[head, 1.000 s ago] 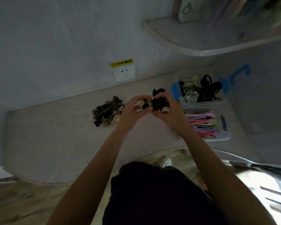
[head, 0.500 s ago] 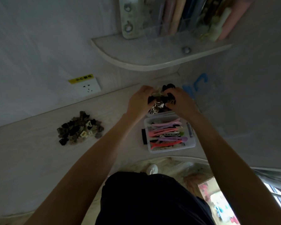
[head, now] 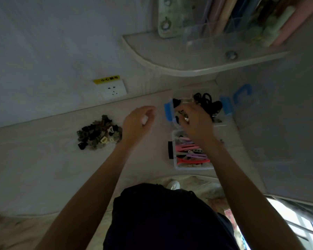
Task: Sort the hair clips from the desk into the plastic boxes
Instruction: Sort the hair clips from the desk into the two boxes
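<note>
Clips in dark and silvery tones sit under the right hand (head: 193,120), which hovers over the blue-latched box (head: 226,107) at the back of the surface (head: 43,168); its fingers curl down around a small bunch of them (head: 183,117), one shiny piece showing at the fingertips. The step in hand looks like the drop into that box, which already carries black looped pieces (head: 206,101). To do it well, the hand should be low inside the walls before the fingers loosen, so nothing bounces onto the surface or into the neighbouring box (head: 192,167) just in front, where long pink and purple clips (head: 190,150) lie flat. Letting the bunch go all at once, with a slight shake for any clip snagged on a finger, should be enough.

The left hand (head: 137,121) hangs between the boxes and the unsorted pile (head: 98,135), fingers loosely curled, holding nothing that can be seen. It is well placed to reach left for the next handful; the pile of brown, black and cream clips is still sizeable, so much of the sorting remains.
</note>
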The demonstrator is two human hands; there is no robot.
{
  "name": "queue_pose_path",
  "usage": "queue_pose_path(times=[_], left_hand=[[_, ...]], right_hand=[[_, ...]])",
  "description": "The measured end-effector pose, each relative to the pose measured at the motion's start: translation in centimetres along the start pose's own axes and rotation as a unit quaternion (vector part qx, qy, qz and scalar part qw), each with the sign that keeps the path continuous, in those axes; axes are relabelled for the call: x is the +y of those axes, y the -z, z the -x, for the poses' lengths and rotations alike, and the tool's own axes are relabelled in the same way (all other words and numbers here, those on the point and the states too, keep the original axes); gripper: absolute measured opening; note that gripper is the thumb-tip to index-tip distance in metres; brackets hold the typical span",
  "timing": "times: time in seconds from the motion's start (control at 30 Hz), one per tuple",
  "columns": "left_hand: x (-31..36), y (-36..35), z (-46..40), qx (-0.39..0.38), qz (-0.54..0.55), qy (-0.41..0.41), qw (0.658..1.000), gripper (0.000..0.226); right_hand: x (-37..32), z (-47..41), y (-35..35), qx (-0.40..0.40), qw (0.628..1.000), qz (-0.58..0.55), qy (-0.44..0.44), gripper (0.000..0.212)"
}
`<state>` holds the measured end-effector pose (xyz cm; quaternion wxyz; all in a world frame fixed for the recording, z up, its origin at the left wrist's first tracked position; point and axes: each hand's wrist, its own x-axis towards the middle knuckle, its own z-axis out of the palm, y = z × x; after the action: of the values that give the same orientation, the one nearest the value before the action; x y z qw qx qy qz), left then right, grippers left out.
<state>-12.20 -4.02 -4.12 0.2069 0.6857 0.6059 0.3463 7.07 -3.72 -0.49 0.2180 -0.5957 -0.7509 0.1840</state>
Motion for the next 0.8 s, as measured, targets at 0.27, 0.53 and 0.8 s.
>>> queue_pose_path(times=[0.27,0.53,0.8], left_hand=[[-12.2,8.1,7.9,0.008,-0.185,0.196,0.963,0.071],[-16.3,11.6,7.8,-0.148,-0.110,0.309,0.933,0.109],[-14.8,9.6,8.6,-0.118,-0.066,0.243,0.961,0.074]], right_hand=[[-7.9,-0.3,-11.9,-0.267,0.963,-0.013,0.017,0.069],[-11.1,-1.9,-17.7,-0.322,0.943,0.071,-0.042,0.111],[-12.1,0.0,-18.8,-0.213,0.971,-0.015,-0.105,0.061]])
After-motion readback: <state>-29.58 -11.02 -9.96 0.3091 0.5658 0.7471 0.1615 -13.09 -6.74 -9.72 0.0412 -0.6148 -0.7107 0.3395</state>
